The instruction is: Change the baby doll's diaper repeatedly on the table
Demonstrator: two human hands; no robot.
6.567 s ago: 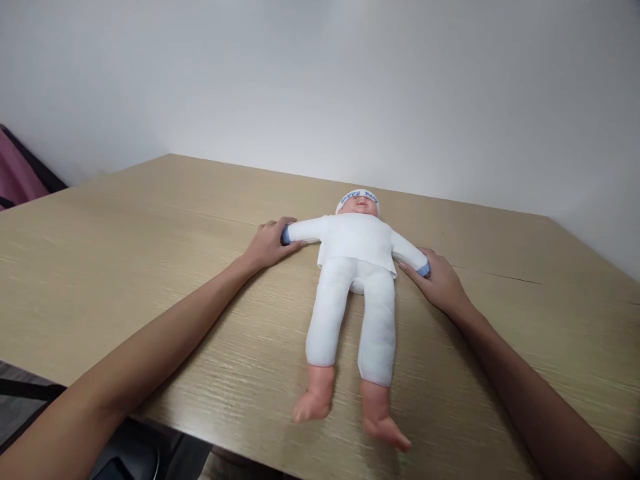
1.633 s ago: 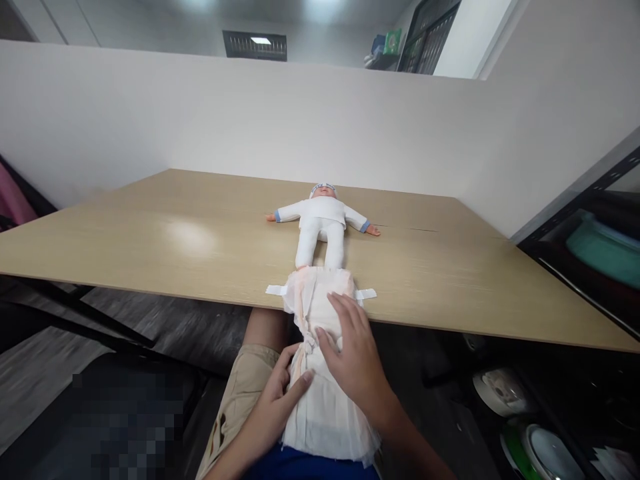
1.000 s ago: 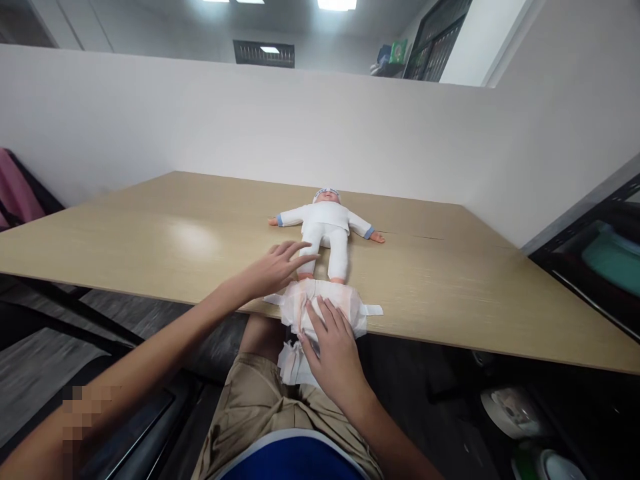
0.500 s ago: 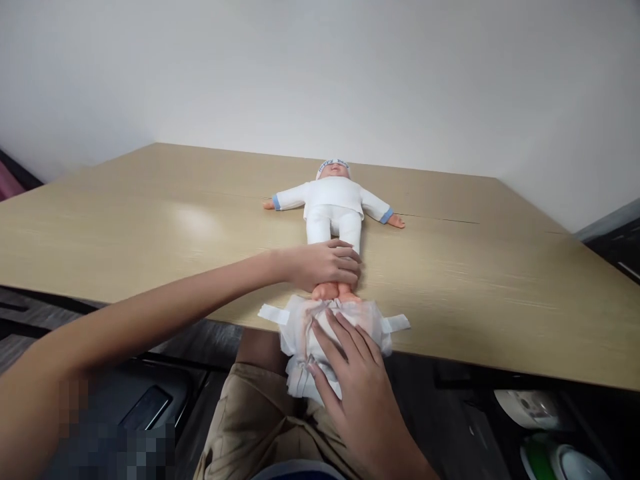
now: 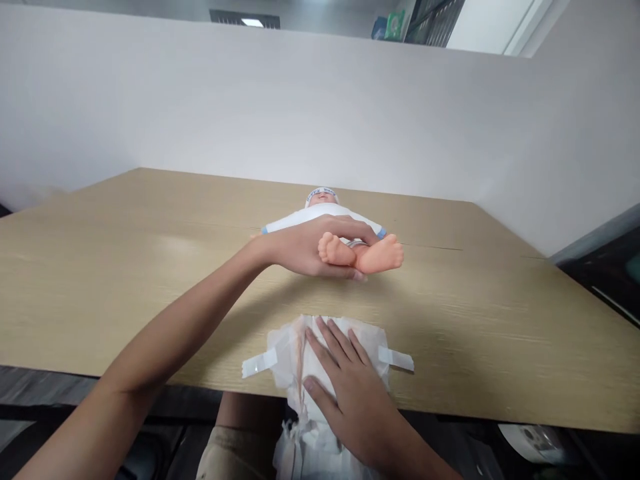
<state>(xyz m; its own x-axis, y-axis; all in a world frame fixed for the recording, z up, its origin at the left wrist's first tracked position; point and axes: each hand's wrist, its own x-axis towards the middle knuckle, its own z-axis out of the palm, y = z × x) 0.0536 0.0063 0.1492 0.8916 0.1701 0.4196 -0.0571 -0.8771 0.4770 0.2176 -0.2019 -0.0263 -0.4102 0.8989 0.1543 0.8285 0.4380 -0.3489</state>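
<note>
Head view: your left hand (image 5: 306,250) grips the doll's ankles (image 5: 361,255); your flat right hand (image 5: 354,383), slipping, could drag the diaper (image 5: 311,364) toward six o'clock.

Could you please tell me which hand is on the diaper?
The right hand, palm down on the diaper; the left hand holds the doll near its feet.

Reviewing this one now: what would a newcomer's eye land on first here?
Probably the bare feet of a doll, soles toward the camera, held up over the middle of the table with the left hand around the ankles. Next, the opened white diaper at the near edge, its tabs spread to both sides, its lower part hanging past the edge, and the right hand flat on it.
</note>
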